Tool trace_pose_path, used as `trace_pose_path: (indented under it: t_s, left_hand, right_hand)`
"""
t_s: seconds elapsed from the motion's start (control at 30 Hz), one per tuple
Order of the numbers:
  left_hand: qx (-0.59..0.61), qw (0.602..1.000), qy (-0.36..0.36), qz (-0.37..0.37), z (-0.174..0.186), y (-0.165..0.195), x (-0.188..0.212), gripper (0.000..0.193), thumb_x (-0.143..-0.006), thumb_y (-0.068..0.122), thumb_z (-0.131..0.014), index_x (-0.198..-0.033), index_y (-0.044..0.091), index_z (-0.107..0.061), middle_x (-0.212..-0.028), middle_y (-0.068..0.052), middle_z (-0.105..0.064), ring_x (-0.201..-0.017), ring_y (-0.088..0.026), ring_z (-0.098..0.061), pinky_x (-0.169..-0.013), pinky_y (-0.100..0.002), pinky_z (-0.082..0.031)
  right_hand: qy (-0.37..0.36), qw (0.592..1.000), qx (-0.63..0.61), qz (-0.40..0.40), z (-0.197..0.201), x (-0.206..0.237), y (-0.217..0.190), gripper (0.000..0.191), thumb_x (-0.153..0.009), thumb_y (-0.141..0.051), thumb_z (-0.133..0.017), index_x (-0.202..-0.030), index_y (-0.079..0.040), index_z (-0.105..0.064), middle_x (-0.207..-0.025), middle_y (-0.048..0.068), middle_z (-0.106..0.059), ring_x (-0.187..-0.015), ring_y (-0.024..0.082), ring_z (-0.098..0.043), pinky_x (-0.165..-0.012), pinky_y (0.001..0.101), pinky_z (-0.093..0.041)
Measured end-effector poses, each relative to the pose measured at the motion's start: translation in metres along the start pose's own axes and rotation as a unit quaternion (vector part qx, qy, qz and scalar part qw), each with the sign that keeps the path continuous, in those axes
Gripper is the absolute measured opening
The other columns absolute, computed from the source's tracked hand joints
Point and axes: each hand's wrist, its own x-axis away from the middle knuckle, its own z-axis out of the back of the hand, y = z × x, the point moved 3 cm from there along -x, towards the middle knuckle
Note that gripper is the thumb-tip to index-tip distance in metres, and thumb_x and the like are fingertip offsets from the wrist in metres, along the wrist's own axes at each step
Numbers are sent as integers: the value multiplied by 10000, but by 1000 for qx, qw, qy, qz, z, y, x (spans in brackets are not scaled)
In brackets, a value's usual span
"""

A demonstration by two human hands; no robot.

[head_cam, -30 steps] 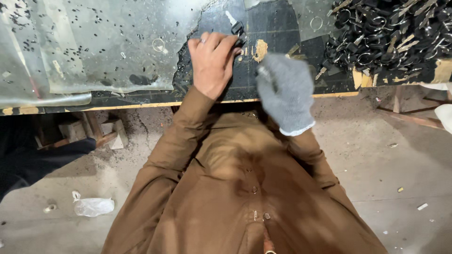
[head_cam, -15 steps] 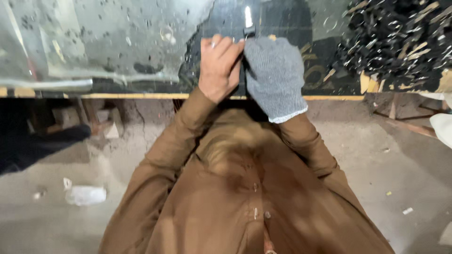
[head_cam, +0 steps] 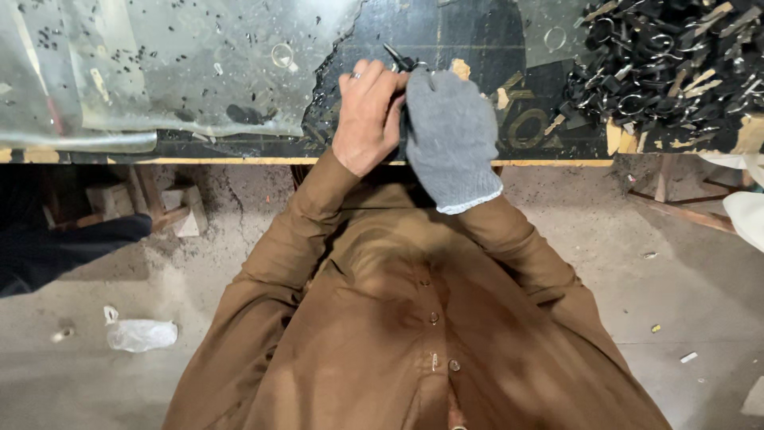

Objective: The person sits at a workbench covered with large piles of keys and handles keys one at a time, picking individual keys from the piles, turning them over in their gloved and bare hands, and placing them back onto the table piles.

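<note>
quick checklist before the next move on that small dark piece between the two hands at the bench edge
1. Both hands on the piece: left hand bare, right hand gloved, pressed together over the small dark piece. Ok.
2. Grip on it: fingers hide it. Cannot tell.
3. Left hand protected: no glove. Not ok.
4. Support: hands rest on the black bench top. Ok.
5. Pile of dark parts within reach, at the right. Ok.
6. Plastic sheet away from the hands. Ok.
</note>
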Motion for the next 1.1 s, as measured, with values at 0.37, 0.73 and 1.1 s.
trace_pose_path:
  t_s: [0.37,0.73,1.1]
  left_hand:
    - [37,995,49,78,6,21,9,483,-860,111,-786,-1294,41,-585,-1014,-24,-623,-918,-211,-587,-950,-417,-336]
    - [-151,985,-34,-71,5,-23,-40,433,-869,50,-694,-1266,222,-673,-1198,-22,-585,-1139,-262,-511,-950,-478,-327]
    - [-19,996,84,27,-3,-4,10,689,-959,21,-751,-1535,16,-372,-1000,-14,-628,-911,-265,-575,-901,-405,-448]
  right_hand:
    - [72,954,-291,-12,34,18,32,289,-1001,-127,-727,-1266,-41,-651,-1130,149,-675,-1037,344,-669,-905,412,-540]
    - [85,996,-19,-2,26,2,25,325,-914,-58,-706,-1224,-53,-606,-1073,150,-607,-975,336,-606,-794,446,-490]
    - [65,981,-183,25,8,35,16,359,-932,-102,-758,-1261,-78,-618,-1159,116,-667,-1018,352,-628,-878,467,-479]
